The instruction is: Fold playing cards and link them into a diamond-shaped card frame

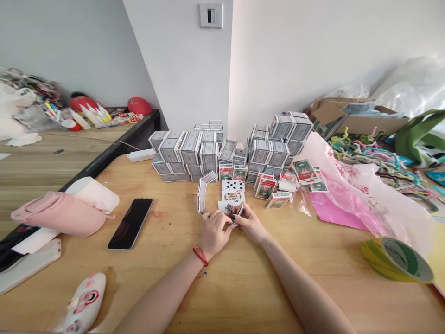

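Observation:
My left hand (215, 234) and my right hand (248, 222) meet over the wooden table (243, 287), both closed on a small stack of playing cards (235, 221) held between the fingertips. A red string sits on my left wrist. Just beyond the hands lie face-up playing cards (232, 191) in a short row. An open card box (202, 191) stands upright to their left. Behind them rise stacks of boxed card decks (189, 155), with more stacked decks (278, 139) to the right.
A black phone (130, 223) lies left of my hands. A pink roll (60, 213) and a white device (83, 304) sit at the left edge. Loose red-and-green card boxes (274, 188), a pink plastic bag (344, 195) and a green tape roll (399, 260) lie right.

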`<state>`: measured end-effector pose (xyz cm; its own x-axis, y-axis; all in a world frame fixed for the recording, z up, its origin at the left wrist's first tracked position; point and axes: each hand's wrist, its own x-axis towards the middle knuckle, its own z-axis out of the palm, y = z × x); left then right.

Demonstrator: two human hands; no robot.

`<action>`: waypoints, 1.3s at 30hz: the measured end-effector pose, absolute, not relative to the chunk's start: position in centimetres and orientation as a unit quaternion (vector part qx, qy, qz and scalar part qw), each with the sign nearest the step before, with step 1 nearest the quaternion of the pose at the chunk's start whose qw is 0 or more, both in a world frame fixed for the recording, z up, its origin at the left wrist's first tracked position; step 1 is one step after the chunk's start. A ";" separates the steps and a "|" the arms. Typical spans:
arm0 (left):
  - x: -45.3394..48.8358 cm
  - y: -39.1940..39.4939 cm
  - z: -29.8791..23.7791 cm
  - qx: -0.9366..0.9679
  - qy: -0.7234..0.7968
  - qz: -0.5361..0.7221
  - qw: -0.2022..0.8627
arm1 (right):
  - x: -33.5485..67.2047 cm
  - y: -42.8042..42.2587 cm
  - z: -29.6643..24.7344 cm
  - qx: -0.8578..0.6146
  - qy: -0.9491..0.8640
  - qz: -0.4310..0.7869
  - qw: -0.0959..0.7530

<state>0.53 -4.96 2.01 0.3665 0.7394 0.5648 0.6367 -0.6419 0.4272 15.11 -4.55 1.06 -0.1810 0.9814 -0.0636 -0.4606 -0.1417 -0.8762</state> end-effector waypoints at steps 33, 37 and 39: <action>0.4 -4.3 2.8 0.824 0.462 0.328 0.033 | 12.9 -4.7 1.1 -0.372 -0.201 0.617 0.664; 0.5 -4.4 2.9 0.820 0.462 0.335 0.034 | 12.8 -4.8 1.0 -0.376 -0.211 0.607 0.668; 0.6 -4.4 2.9 0.818 0.465 0.337 0.036 | 12.6 -4.9 1.1 -0.379 -0.211 0.600 0.672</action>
